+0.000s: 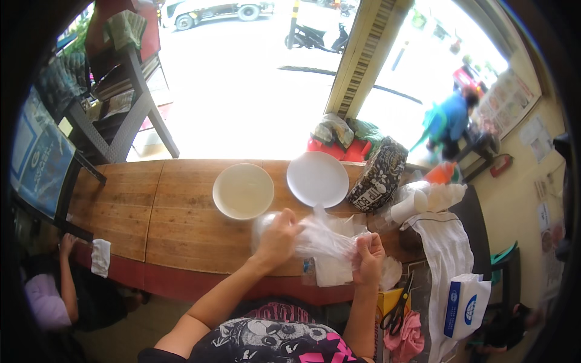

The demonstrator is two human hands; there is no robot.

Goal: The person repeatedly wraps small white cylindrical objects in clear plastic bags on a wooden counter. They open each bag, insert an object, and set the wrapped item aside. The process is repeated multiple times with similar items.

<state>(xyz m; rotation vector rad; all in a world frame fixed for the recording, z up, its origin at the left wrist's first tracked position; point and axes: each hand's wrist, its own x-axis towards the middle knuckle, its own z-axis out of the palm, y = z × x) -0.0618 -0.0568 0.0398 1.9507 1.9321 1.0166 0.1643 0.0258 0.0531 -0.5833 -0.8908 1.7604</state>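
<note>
Between my two hands a clear plastic bag [324, 238] is stretched over the near part of the wooden table [190, 236]. My left hand [279, 238] is closed on the bag's left part, blurred by motion. At the bag's right end my right hand [368, 258] pinches the gathered plastic. Beyond my left hand sits a cream round plate or shallow bowl [243, 191], and to its right a white round plate [317, 179]. White paper or plastic sheets [333, 271] lie under the bag, near the table's edge.
A patterned tip box [380, 174] stands at the back right, near a white cup [409, 208] and an orange bottle [440, 173]. At right are a white cloth [447, 249], black-handled scissors [400, 306] and a pink cloth [405, 333]. Another person's arm [68, 281] touches the table's left end.
</note>
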